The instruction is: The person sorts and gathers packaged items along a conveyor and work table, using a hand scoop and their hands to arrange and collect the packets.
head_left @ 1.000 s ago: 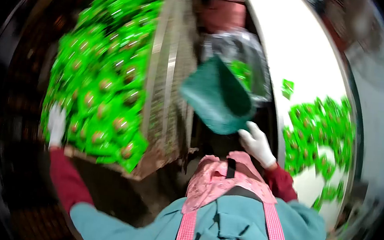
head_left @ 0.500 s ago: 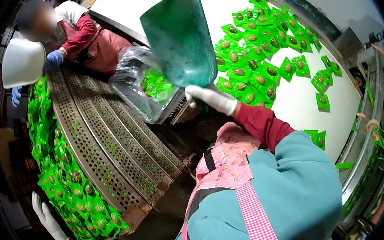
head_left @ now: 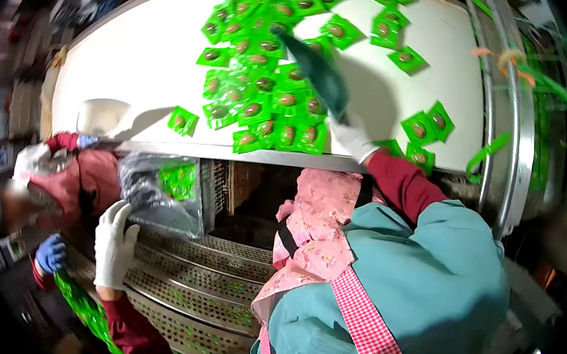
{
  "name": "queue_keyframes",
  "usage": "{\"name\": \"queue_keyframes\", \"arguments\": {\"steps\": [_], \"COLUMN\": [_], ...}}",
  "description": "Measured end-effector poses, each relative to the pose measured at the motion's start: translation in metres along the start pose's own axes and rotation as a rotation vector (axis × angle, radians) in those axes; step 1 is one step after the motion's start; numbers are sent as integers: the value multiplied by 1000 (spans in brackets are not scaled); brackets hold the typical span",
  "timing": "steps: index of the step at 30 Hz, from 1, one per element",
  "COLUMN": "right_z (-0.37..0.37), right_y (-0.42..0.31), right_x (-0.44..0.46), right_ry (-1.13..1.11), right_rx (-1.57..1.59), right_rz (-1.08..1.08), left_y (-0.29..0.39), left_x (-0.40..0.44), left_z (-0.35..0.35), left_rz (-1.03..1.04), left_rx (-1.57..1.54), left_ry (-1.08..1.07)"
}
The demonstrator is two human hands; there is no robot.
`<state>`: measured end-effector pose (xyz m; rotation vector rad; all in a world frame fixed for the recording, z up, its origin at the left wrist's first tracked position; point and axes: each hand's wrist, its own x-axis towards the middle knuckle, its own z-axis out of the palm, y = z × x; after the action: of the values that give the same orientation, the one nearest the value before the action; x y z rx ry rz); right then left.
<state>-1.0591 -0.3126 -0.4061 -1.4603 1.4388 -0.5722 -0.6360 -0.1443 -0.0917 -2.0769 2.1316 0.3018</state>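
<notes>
Right grip (head_left: 355,140) holds green scoop (head_left: 323,77) by packets (head_left: 252,110), any print too small.

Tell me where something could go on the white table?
On the white table, the widest bare patch lies left of the packet pile, beyond the white scoop and lone packet. A smaller, shadowed one separates the green scoop from the right-hand packets. The middle is crowded.

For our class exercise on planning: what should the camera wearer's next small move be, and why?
Probably, the right hand should sweep the green scoop through the green packets toward the bag-lined container, since the scoop is held edge-on by their main cluster and the container shows room.
</notes>
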Motion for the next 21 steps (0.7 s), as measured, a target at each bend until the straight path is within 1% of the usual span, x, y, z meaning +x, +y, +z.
{"name": "queue_keyframes", "arguments": {"steps": [2,4,5,6,7,8,9,10,11,12,14,16,17,20,21], "right_z": [-60,-120,-144,-165,-182,-190,-195,-193,-189,-180,-161,-120,-99,-33,-6], "right_y": [44,94,95,115,129,142,157,166,174,167,155,140,135,99,85], "right_x": [1,-1,-18,-35,-47,-65,-77,-83,-85,-80,-72,-62,-55,-36,-25], "right_ry": [294,477,598,676,657,707,752,744,729,711,675,648,676,529,498], "right_rx": [-359,-813,-834,-796,-761,-739,-715,-649,-582,-582,-581,-586,-554,-526,-536], "right_rz": [128,370,341,291,453,508,552,661,760,757,751,691,634,466,501], "left_y": [-8,-16,-16,-1,12,27,46,64,95,124,168,197,204,191,180], "left_x": [33,67,84,102,118,133,146,157,171,182,188,186,185,185,186], "left_z": [29,67,88,102,131,158,185,215,218,224,248,257,264,266,271], "left_rz": [46,87,89,164,190,189,237,354,456,487,505,540,532,499,492], "left_rx": [-66,-76,-69,-170,-214,-353,-444,-514,-488,-513,-418,-354,-336,-290,-300], "left_ry": [-46,-57,-57,-26,64,55,70,158,156,143,199,124,106,88,82]}}
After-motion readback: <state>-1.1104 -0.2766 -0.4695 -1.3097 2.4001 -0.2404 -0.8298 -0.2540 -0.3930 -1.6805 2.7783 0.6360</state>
